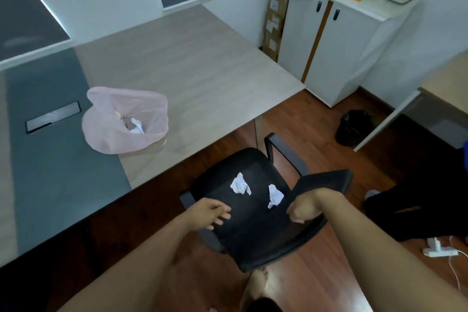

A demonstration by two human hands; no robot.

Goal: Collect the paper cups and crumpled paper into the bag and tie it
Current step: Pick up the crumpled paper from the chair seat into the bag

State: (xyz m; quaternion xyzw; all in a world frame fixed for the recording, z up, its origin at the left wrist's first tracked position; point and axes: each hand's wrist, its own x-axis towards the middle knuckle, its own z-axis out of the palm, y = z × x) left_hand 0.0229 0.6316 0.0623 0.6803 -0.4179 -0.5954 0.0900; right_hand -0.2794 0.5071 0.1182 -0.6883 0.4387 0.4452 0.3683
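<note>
In the head view, a person is leaning over a black office chair [253, 230] that is standing just off the near right corner of a pale wooden table [202, 71]. Two pieces of crumpled paper are lying on the chair seat, apart from each other: the left crumpled paper [240, 186] towards the middle of the seat, and the right crumpled paper [275, 195] closer to the backrest. The left hand [212, 213] is reaching over the near left edge of the seat with its fingers stretched out loosely and holding nothing, a little short of the left piece. The right hand [302, 209] is hanging just near the right piece with its fingers curled under the palm; whether they are gripping anything cannot be told. The pink plastic bag [124, 121] is sitting on the table, well to the far left of the chair, with its mouth gaping open and some white paper [136, 127] showing inside it. A black waste bin [353, 126] is standing on the wooden floor to the right, near a white cabinet [342, 45].
</note>
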